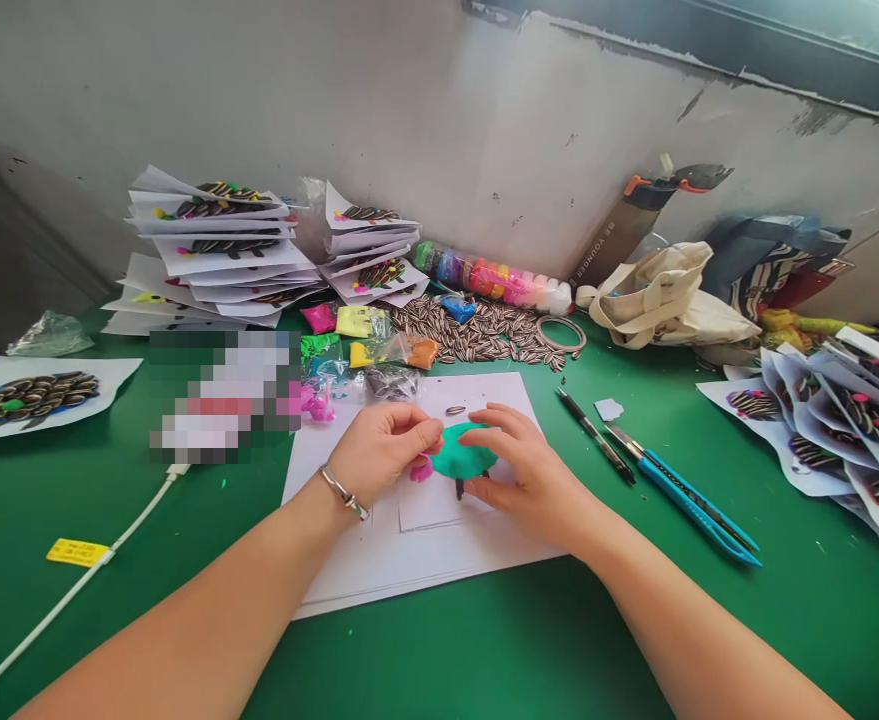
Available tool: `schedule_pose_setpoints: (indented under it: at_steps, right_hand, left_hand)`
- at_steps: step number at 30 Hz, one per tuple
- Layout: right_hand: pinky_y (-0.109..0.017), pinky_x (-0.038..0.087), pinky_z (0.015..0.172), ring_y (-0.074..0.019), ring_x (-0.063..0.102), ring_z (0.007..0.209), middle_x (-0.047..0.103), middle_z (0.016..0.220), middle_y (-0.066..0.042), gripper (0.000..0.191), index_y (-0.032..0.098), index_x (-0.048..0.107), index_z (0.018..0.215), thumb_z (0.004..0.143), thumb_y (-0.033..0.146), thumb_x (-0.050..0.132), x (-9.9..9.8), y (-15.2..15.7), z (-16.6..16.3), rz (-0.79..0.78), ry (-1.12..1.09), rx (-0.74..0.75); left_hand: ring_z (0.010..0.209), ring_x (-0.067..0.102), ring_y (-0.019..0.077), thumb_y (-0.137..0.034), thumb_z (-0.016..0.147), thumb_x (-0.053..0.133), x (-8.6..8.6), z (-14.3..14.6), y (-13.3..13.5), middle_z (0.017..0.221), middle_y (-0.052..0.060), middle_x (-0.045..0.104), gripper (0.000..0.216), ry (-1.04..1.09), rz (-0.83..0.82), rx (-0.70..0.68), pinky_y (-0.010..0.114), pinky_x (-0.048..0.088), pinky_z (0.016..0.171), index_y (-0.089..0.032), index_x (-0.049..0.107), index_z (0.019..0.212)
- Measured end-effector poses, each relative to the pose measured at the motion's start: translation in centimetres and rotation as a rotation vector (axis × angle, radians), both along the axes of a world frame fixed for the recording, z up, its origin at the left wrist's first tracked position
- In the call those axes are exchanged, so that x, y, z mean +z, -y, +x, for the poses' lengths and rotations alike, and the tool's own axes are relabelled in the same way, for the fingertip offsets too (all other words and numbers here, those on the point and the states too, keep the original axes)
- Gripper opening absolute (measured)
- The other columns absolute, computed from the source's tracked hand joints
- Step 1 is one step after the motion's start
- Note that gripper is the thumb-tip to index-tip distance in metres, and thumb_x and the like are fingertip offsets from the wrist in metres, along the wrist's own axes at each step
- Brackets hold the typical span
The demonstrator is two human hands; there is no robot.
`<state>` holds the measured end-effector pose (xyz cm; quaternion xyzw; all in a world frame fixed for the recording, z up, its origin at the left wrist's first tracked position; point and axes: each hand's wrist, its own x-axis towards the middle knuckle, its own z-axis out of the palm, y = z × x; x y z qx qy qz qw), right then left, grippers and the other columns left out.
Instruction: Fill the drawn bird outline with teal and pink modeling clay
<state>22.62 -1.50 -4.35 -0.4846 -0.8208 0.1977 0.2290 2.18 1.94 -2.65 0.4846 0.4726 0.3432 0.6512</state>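
A flat teal clay oval (463, 452) lies on the white paper (364, 560), with a dark leg-like piece (460, 489) below it and a pink clay piece (422, 469) at its left end. My left hand (390, 450) is closed in a pinch over that left end; whatever its fingertips hold is hidden. My right hand (518, 462) curves around the oval's right side, fingers apart, thumb near its lower edge. Just above the oval lies a single striped sunflower seed (455, 410). Faint pencil lines show on the paper under my hands.
Behind the paper lie a heap of sunflower seeds (476, 335) and clay packets (364, 322). Stacked seed pictures (221, 270) stand at back left, others (851, 420) at right. A pen (595, 436) and blue tweezers (694, 505) lie right; a white cable (71, 590) runs left.
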Motion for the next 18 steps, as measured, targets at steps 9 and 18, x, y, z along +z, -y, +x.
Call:
schedule_pose_setpoints:
  at_steps: [9,18]
  right_hand:
    - [-0.06,0.031,0.102,-0.0338,0.034,0.128,0.051,0.128,-0.009,0.026,0.026,0.061,0.104,0.079,0.024,0.065,-0.5,0.4,0.1,0.102,0.137,-0.052]
    - [-0.063,0.026,0.103,-0.0348,0.032,0.13,0.05,0.13,-0.008,0.026,0.027,0.061,0.104,0.079,0.029,0.066,-0.3,0.3,-0.2,0.096,0.206,-0.057]
  left_hand:
    - [0.047,0.056,0.0116,-0.045,0.068,0.071,0.0,0.0,0.0,0.063,0.001,0.064,0.032,0.006,0.003,-0.002,0.028,0.046,0.053,-0.015,0.06,0.067]
    - [0.047,0.055,0.0113,-0.043,0.07,0.07,-0.1,0.1,0.0,0.062,0.001,0.063,0.03,-0.003,0.009,-0.016,0.028,0.045,0.053,-0.015,0.06,0.066]
